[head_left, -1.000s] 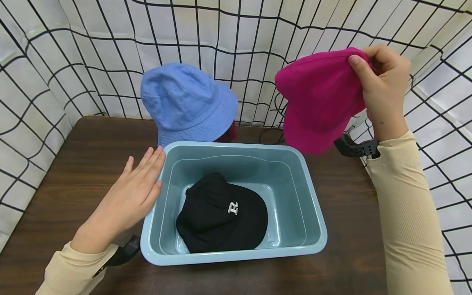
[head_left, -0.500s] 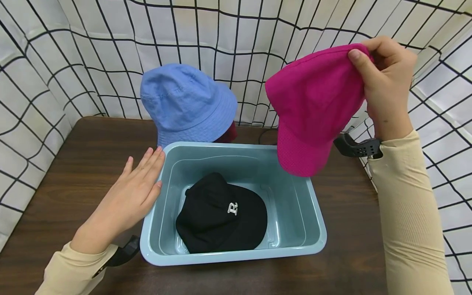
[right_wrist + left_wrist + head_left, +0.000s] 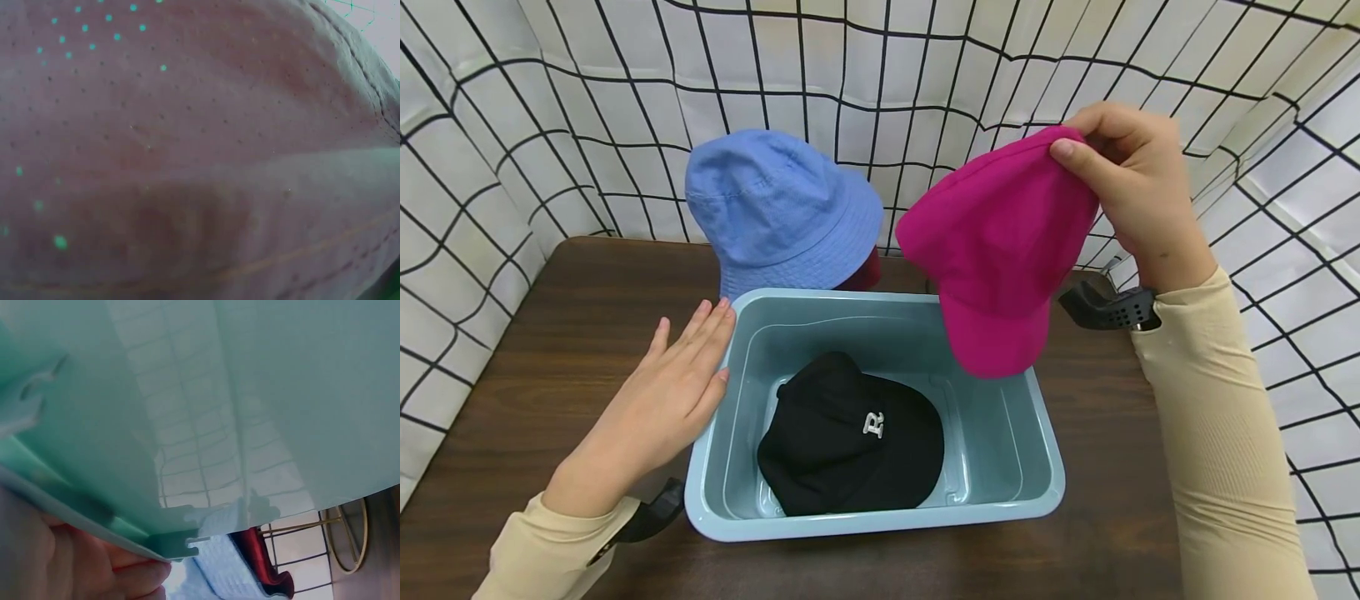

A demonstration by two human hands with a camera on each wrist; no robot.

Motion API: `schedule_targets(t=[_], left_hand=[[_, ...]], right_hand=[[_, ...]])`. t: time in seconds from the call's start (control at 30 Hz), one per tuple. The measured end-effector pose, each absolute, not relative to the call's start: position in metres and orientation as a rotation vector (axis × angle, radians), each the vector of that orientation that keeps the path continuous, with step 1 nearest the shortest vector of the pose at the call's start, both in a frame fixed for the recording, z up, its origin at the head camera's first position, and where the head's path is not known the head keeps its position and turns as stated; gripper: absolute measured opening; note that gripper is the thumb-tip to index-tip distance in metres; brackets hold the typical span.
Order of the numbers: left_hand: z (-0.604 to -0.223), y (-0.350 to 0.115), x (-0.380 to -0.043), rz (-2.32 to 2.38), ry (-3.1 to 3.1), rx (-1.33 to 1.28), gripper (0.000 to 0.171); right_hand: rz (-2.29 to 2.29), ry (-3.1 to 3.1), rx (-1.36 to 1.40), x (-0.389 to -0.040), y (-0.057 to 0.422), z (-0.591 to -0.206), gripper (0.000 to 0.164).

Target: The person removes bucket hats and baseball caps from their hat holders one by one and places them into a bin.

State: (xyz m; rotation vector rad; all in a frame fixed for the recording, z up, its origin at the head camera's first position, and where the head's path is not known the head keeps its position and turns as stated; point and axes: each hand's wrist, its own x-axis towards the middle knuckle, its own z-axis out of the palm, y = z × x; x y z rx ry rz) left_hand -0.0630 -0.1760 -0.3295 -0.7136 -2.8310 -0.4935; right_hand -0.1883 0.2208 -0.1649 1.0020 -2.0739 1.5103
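Note:
Up at the right, my right hand [image 3: 1138,183] pinches a bright pink baseball cap [image 3: 992,242] by its edge between thumb and fingers. The cap hangs brim down, over the back right corner of a light blue plastic bin [image 3: 880,527]. Its perforated fabric fills the right wrist view, where the pink cap [image 3: 187,137] looks pale and blurred. A black baseball cap [image 3: 842,442] with a white letter R lies in the bin. My left hand [image 3: 658,400] rests with straight fingers along the bin's left rim; in the left wrist view its fingers [image 3: 134,575] touch the rim from outside.
Behind the bin, a light blue bucket hat [image 3: 775,208] stands on some kind of support, with something dark red [image 3: 867,273] under it. Black wire mesh [image 3: 880,108] backed by white sheeting surrounds the brown wooden table [image 3: 595,292]. A wire stand [image 3: 347,540] shows in the left wrist view.
The right hand has carried the pink cap left and its brim has swung down over the bin's back right corner. The left hand, bin and black cap have stayed put.

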Motion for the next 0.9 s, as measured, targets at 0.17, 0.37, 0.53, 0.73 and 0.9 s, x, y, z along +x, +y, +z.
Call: schedule_targets(t=[0.17,0.37,0.53,0.73,0.9], left_hand=[[-0.329,-0.176,-0.064,-0.489,-2.83,-0.715,0.059],[-0.33,-0.176,-0.064,-0.508,-2.828,-0.714,0.059],[-0.329,-0.176,-0.064,-0.506,-2.821,-0.72,0.059],[-0.328,-0.176,-0.064,-0.502,-2.823,-0.724,0.059],[-0.329,-0.176,-0.064,-0.498,-2.826,-0.717,0.059]], right_hand=[[1.599,-2.1,1.012,-0.182,0.215,-0.164,0.018],[1.625,-2.147,1.075,-0.176,0.207,-0.162,0.015],[1.668,-2.202,1.135,-0.169,0.199,-0.16,0.011],[1.743,-2.342,1.145,-0.162,0.186,-0.161,0.008],[1.613,-2.49,1.223,-0.164,0.174,-0.168,0.008]])
